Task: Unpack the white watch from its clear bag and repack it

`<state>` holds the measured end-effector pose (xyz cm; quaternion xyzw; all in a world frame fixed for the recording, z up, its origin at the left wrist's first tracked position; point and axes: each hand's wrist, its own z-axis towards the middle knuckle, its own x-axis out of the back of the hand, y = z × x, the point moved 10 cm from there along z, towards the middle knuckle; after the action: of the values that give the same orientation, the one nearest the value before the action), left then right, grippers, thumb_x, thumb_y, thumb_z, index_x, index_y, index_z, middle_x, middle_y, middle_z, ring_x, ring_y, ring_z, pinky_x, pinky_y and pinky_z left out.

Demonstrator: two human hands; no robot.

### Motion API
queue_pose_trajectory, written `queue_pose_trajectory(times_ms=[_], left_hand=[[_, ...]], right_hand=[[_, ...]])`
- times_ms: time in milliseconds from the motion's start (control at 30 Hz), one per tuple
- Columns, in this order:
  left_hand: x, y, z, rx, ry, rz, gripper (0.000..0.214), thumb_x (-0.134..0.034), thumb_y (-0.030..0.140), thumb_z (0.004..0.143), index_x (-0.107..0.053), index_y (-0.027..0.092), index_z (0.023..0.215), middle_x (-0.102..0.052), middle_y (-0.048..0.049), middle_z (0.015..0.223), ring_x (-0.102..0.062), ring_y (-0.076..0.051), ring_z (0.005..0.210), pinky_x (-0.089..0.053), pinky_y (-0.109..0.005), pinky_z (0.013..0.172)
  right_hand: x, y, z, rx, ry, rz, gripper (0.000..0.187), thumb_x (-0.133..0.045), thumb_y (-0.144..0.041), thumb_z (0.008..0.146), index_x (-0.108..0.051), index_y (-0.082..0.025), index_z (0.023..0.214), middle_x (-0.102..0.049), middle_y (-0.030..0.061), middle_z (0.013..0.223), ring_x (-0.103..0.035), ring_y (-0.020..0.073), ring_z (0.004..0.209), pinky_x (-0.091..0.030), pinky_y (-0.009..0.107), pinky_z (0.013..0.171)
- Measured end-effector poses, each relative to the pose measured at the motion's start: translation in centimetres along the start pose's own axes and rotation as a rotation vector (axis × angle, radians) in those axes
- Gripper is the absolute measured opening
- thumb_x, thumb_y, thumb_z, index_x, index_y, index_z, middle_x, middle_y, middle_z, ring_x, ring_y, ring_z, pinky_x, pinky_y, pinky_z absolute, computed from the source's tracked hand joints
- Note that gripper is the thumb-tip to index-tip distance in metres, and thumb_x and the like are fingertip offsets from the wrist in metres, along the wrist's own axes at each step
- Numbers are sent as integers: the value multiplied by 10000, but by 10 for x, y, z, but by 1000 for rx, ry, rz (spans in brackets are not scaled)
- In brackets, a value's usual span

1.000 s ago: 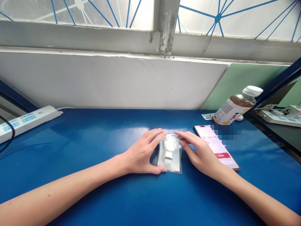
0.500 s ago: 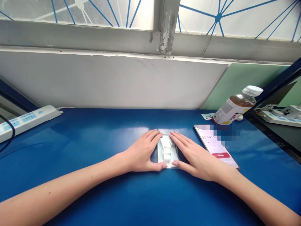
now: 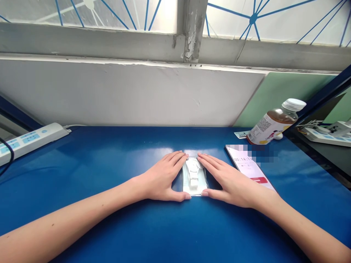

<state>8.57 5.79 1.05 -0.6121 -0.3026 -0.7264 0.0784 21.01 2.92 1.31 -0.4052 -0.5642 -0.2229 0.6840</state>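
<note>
A small clear plastic packet lies flat on the blue table, holding something white with a strap-like middle and a rounded top; its exact kind I cannot make out. At the packet's left side rests my left hand, open, fingertips at the upper left corner and thumb by the lower left corner. My right hand lies opposite, also open, its straight fingers over the upper right corner and its thumb at the lower right. Neither hand is closed round the packet. The fingers hide parts of its side edges.
Right of my right hand lies a phone with a running timer, partly covered by my wrist. Behind it stands a tilted-looking drink bottle beside a small card. A white power strip sits at the left, near a black cable.
Both thumbs have moved apart slightly, the left one drawing back toward the packet's lower left corner. The packet stays in place between my hands. The view has shifted a little.
</note>
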Motion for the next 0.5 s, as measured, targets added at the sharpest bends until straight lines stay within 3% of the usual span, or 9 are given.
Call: queue_pose_trajectory(times_ms=[233, 500], left_hand=[[2, 1, -1, -11, 26, -21, 1057, -639, 701, 771, -264, 65, 1527, -338, -290, 1539, -316, -444, 1432, -316, -583, 1133], [3, 0, 0, -6, 29, -32, 1055, -666, 697, 754, -306, 50, 1504, -358, -291, 1529, -327, -442, 1428, -322, -580, 1134]], right_hand=[[-2, 9, -2, -50, 27, -12, 982, -582, -651, 861, -139, -174, 1595, -273, 181, 1623, -299, 351, 1473, -397, 554, 1136], [-7, 12, -3, -73, -11, -16, 959, -548, -648, 883, -131, -162, 1597, -269, 187, 1621, -287, 355, 1476, -389, 557, 1139]])
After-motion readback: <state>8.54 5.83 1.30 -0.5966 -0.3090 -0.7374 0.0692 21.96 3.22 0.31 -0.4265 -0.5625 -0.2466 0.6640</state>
